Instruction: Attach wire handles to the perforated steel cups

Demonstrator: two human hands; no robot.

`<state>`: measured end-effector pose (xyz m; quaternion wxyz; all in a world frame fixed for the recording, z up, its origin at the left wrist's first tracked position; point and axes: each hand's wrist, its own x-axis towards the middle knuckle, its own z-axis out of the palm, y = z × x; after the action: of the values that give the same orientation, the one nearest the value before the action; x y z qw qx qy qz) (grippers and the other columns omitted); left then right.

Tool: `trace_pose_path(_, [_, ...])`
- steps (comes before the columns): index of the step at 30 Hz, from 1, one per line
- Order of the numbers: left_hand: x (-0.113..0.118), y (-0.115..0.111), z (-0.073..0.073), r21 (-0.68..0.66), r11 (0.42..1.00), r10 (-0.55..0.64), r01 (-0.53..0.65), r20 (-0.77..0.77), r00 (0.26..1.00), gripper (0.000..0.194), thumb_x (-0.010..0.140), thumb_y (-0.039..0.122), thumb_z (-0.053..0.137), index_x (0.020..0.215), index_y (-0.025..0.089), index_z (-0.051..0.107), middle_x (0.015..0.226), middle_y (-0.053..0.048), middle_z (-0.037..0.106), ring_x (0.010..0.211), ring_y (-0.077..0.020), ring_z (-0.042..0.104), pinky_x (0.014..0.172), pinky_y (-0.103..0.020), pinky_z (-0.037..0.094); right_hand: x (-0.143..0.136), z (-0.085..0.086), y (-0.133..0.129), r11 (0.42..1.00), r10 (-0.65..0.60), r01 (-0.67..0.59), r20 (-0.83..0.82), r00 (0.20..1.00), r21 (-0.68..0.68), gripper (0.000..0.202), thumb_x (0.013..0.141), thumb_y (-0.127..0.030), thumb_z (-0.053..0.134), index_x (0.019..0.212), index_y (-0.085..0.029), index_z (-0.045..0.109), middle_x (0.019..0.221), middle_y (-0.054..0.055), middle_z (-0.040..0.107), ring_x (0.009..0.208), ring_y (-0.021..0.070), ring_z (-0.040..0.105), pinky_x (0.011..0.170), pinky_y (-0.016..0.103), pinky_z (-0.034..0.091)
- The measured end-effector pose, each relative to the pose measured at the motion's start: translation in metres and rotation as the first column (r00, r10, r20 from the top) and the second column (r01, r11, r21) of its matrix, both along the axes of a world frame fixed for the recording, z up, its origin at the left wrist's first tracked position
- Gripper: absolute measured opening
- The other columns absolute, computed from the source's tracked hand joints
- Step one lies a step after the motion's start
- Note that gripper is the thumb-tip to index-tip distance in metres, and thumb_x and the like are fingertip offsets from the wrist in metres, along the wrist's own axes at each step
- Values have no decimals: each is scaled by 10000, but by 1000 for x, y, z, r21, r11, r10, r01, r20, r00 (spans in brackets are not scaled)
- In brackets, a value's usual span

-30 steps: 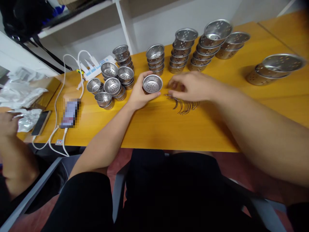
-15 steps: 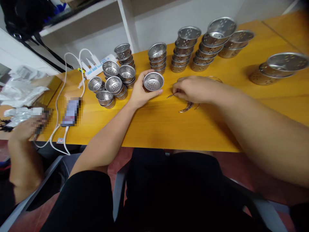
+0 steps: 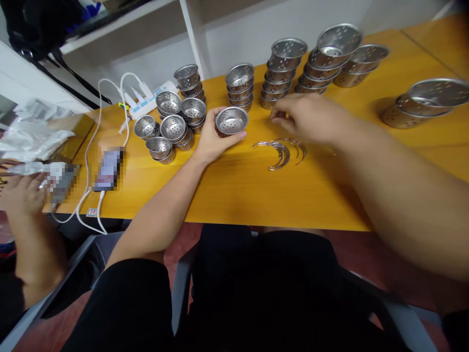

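My left hand [image 3: 210, 139] is wrapped round a small perforated metal cup [image 3: 232, 121] from its left side, with the cup's mouth facing up. To the right, my right hand [image 3: 293, 115] hovers over the table with its fingers curled in. Whatever those fingers may hold is hidden. Just below it, a small bunch of curved metal wires [image 3: 282, 155] lies on the yellow table, apart from the hand. A stack of perforated cups [image 3: 274, 88] stands behind my right hand.
More cup stacks [image 3: 172, 128] stand on the left, with others [image 3: 240, 85] along the back and a pair [image 3: 417, 110] far right. A phone [image 3: 108, 168] with white cables lies beside a power strip [image 3: 154, 100]. Another person's hand [image 3: 25, 193] is at the left edge.
My right hand has lifted off the wires and moved slightly up and right, leaving them in full view. My left hand and its cup stay nearly still. The other person's hand moved left.
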<state>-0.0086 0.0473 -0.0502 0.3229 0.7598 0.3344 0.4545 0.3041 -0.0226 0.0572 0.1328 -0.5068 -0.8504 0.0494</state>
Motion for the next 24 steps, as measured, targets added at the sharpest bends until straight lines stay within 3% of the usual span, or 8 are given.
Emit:
trace_pose_path(8, [0,1,3,52,994,-95,96,-30,995,1214,792,1055,842,1681,296,512,1679,-169,623,1627,-416,638,1377,-640,533,-6,10,-12,988,-95,116,-202,975,98,263,1191,-354,530,1307,-287,756,1458,203,794,1327,394,737,1166,530,580])
trace_pose_path(14, [-1,-4,7,104,976,-196,189,60,979,1095,860,931,895,1673,282,554,1653,-174,677,1591,-401,689,1374,-642,558,-11,3,-10,996,-43,59,-230,972,64,271,1166,-276,547,1321,-223,763,1463,218,781,1366,373,735,1212,468,560])
trace_pose_path(24, [-1,-17,22,48,994,-96,98,-43,995,1065,782,923,1001,1553,274,658,1501,-144,749,1518,-413,713,1344,-679,569,-9,-1,-6,990,-67,106,-353,933,92,236,1155,-246,577,1238,-209,795,1354,229,810,1239,351,783,1142,456,592])
